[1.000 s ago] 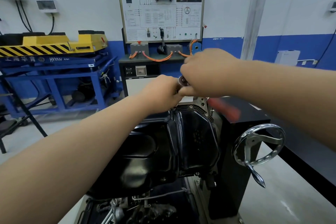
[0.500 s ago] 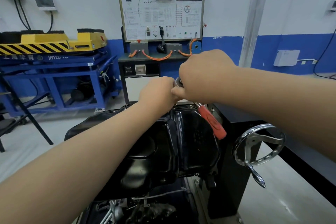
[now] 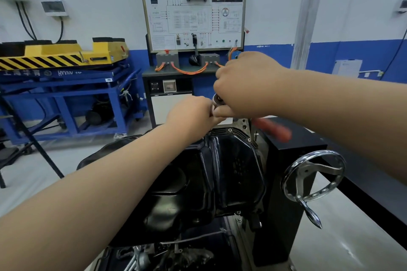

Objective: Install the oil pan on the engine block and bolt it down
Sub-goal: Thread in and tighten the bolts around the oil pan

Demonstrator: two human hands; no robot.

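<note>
1. Showing at the bottom centre of the frame, closest to the camera, are metal parts of the engine block (image 3: 176, 257), partly hidden and dark.
2. On top of it, in the lower centre, sits the black oil pan (image 3: 220, 171); small bolts (image 3: 229, 130) are visible along its far rim.
3. To the right of the pan there is a chrome handwheel (image 3: 312, 176) fixed on a black stand (image 3: 293, 160).
4. Above the far edge of the pan, in the centre of the frame, the left hand (image 3: 189, 114) is curled into a fist, its knuckles touching the metal head of the ratchet (image 3: 273, 130). Whether it grips something there, I cannot tell.
5. The right hand (image 3: 248, 88) is just beside the left one, a little higher. Its fingers are wrapped around the ratchet near the head; the red handle comes out to the right and looks blurred.
6. Far behind, in the upper centre, a training board (image 3: 193, 11) with diagrams stands by the wall.
7. At the left of the frame, a blue steel frame (image 3: 66, 99) carries a yellow lift platform (image 3: 55, 53) with black stripes.
</note>
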